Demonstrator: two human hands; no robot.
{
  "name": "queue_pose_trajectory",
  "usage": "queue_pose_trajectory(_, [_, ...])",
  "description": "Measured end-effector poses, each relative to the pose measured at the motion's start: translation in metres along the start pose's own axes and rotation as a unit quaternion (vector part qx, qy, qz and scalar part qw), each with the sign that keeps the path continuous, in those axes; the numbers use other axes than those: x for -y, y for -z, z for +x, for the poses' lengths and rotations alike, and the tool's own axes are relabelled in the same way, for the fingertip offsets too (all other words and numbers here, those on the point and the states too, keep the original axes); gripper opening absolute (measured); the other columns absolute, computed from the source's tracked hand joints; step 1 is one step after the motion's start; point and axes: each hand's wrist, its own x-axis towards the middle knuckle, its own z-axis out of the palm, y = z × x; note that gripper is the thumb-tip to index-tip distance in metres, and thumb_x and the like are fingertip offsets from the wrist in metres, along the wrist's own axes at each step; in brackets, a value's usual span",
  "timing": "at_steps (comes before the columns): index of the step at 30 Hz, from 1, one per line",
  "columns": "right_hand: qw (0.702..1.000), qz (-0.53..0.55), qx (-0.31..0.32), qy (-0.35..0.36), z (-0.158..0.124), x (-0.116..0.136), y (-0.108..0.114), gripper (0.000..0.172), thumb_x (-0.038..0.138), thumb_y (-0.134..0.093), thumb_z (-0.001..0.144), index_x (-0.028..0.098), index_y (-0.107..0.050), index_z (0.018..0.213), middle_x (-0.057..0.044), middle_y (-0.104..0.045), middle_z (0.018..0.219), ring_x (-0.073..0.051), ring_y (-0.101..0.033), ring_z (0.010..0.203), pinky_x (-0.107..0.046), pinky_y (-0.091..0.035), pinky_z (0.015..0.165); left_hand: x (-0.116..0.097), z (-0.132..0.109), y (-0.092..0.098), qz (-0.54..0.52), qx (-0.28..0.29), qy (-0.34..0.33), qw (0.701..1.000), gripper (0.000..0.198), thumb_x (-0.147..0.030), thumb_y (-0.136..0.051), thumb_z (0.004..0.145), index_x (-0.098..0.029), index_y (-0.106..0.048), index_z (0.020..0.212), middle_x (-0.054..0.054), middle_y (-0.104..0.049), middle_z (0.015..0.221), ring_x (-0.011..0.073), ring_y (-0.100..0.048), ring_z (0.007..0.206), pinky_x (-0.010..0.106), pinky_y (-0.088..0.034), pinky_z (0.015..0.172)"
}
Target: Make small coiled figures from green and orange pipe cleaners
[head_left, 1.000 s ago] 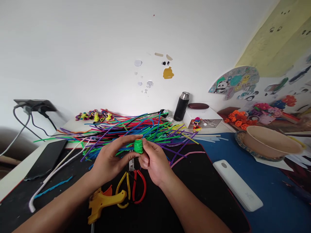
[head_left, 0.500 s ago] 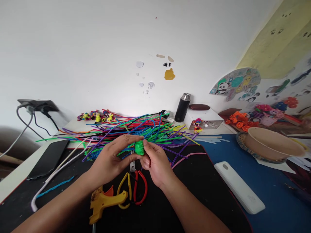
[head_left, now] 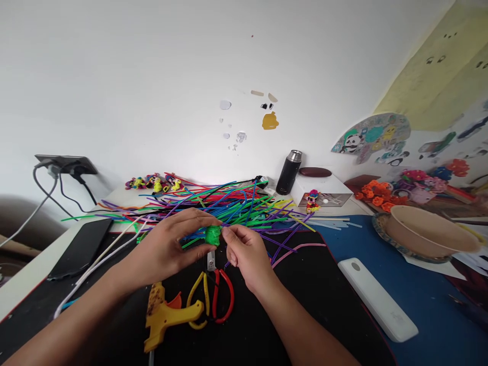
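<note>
A small green coil (head_left: 212,235) of fuzzy stem is held between the thumb and fingers of my left hand (head_left: 171,244). At its right side, my right hand (head_left: 244,251) has thumb and forefinger pinched together; whatever is between those fingertips is too small to make out. Below the hands, pliers (head_left: 223,297) with one red and one yellow handle lie on the black mat (head_left: 297,305). Left of them rests a yellow glue gun (head_left: 163,315). A big pile of coloured pipe cleaners (head_left: 236,203) spreads behind the hands.
A black phone (head_left: 80,249) lies at left. Small fuzzy figures (head_left: 154,183) stand behind the pile. Toward the right are a black flask (head_left: 288,173), a white box (head_left: 335,189), a white power bank (head_left: 377,299) and a beige bowl (head_left: 430,234). White stems lie left.
My left hand has moved slightly left with the green coil and turned it. The right hand's fingertips have come off the coil's face to its right edge. The view has shifted a little.
</note>
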Motion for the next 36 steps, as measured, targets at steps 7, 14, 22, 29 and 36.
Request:
queue_pose_trajectory(7, [1.0, -0.002, -0.002, -0.001, -0.0019, 0.0029, -0.0011, 0.046, 0.062, -0.083, 0.087, 0.018, -0.074, 0.078, 0.01, -0.041, 0.045, -0.008, -0.034, 0.041, -0.025, -0.025, 0.046, 0.0057, 0.0024, -0.0006, 0.004, -0.007, 0.001, 1.0, 0.029, -0.031, -0.077, 0.1, -0.026, -0.078, 0.129, 0.008, -0.084, 0.121, 0.0257, -0.078, 0.111, 0.034, -0.063, 0.099])
queue_pose_trajectory(14, [1.0, 0.02, 0.004, -0.009, 0.0, 0.0015, -0.0002, 0.05, 0.065, -0.086, 0.083, 0.018, -0.07, 0.074, 0.011, -0.039, 0.044, -0.007, -0.031, 0.04, -0.025, -0.022, 0.045, 0.0059, 0.0003, 0.0013, -0.03, 0.012, 0.041, 0.999, 0.027, -0.038, -0.077, 0.1, -0.027, -0.079, 0.125, 0.007, -0.083, 0.121, 0.0253, -0.077, 0.112, 0.035, -0.062, 0.101])
queue_pose_trajectory(22, [0.996, 0.064, 0.024, -0.049, 0.0026, -0.0028, 0.0021, 0.055, 0.067, -0.09, 0.078, 0.02, -0.064, 0.071, 0.012, -0.038, 0.043, -0.006, -0.029, 0.039, -0.024, -0.017, 0.044, 0.003, 0.0028, 0.0009, -0.031, 0.009, 0.027, 0.999, 0.024, -0.034, -0.079, 0.098, -0.027, -0.079, 0.121, 0.006, -0.084, 0.118, 0.0246, -0.079, 0.111, 0.033, -0.063, 0.098])
queue_pose_trajectory(29, [0.985, 0.12, 0.069, -0.1, 0.0042, -0.0031, 0.0043, 0.06, 0.064, -0.095, 0.074, 0.021, -0.053, 0.067, 0.011, -0.041, 0.047, -0.005, -0.031, 0.039, -0.024, -0.014, 0.043, 0.0028, 0.0021, -0.0014, -0.05, 0.012, 0.04, 0.998, 0.026, -0.035, -0.081, 0.097, -0.028, -0.079, 0.122, 0.005, -0.085, 0.118, 0.0251, -0.079, 0.114, 0.034, -0.062, 0.102])
queue_pose_trajectory(36, [0.984, 0.124, 0.09, -0.091, 0.0016, -0.0016, 0.004, 0.059, 0.061, -0.093, 0.08, 0.02, -0.054, 0.066, 0.01, -0.043, 0.048, -0.005, -0.034, 0.04, -0.024, -0.015, 0.044, -0.0001, 0.0026, 0.0013, -0.099, 0.017, 0.08, 0.992, 0.029, -0.041, -0.083, 0.094, -0.03, -0.082, 0.12, 0.005, -0.085, 0.118, 0.0268, -0.08, 0.112, 0.035, -0.063, 0.102])
